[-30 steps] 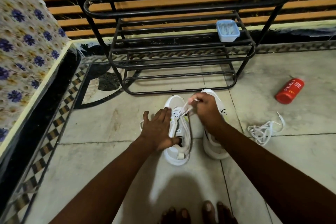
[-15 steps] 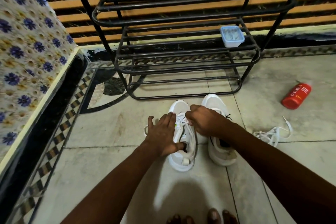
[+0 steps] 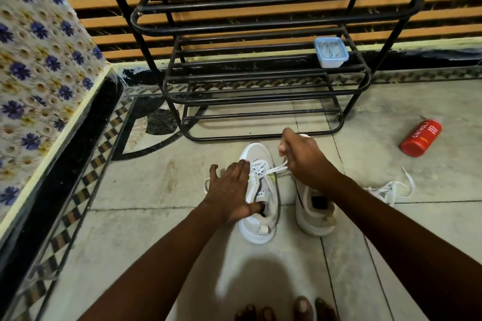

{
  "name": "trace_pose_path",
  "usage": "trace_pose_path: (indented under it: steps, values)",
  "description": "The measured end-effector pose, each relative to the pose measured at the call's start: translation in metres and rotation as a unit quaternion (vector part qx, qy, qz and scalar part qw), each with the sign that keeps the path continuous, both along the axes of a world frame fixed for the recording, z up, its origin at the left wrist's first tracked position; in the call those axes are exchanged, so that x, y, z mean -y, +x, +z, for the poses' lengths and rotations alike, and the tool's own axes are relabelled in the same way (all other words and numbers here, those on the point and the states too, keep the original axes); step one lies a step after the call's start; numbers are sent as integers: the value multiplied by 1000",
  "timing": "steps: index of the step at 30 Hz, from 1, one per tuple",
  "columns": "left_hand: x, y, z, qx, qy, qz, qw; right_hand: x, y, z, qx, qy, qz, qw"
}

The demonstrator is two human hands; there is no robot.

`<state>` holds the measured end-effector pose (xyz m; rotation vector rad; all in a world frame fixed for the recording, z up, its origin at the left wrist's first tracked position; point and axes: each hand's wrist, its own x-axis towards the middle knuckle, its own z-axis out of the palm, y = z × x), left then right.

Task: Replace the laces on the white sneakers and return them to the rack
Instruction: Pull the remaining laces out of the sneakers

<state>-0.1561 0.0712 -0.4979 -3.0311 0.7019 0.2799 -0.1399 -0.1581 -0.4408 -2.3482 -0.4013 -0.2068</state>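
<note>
Two white sneakers stand side by side on the floor in front of the black metal rack (image 3: 260, 91). My left hand (image 3: 230, 189) grips the left sneaker (image 3: 258, 216), fingers laid along its side and thumb hooked into its opening. That sneaker is partly laced with a white lace (image 3: 276, 170). My right hand (image 3: 303, 157) pinches the lace's free end and holds it taut, up and to the right, over the toe of the right sneaker (image 3: 313, 216). The right sneaker shows no lace; its front is hidden by my right hand.
A loose white lace (image 3: 391, 189) lies on the floor to the right. A red bottle (image 3: 420, 138) lies farther right. A small blue-lidded plastic box (image 3: 331, 52) sits on a rack shelf. A floral-covered ledge (image 3: 39, 60) runs along the left. My toes (image 3: 281, 310) show at the bottom.
My right hand has pulled the lace end up and to the right, away from the eyelets, drawing it taut. My left hand stays on the left sneaker.
</note>
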Motion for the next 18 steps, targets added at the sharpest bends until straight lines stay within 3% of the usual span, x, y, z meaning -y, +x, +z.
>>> trace_pose_path:
  steps: [3, 5, 8, 11, 14, 18]
  values:
    - [0, -1, 1, 0, 3, 0, 1000, 0, -5, -1, 46, -215, 152, 964]
    - [1, -1, 1, 4, 8, 2, 1000, -2, -2, -2, 90, -259, 181, 945]
    - [0, -2, 1, 7, 5, 1, 1000, 3, 4, 4, 113, -178, 72, 975]
    - [-1, -3, 1, 9, 0, 0, 1000, 0, 0, 5, 152, -115, -38, 981]
    - [-1, -3, 3, -3, 10, 1, 1000, 6, 5, 21, 114, 2, -136, 984]
    - [-2, -3, 2, -4, 5, -4, 1000, 12, 6, 21, 6, -16, -88, 996]
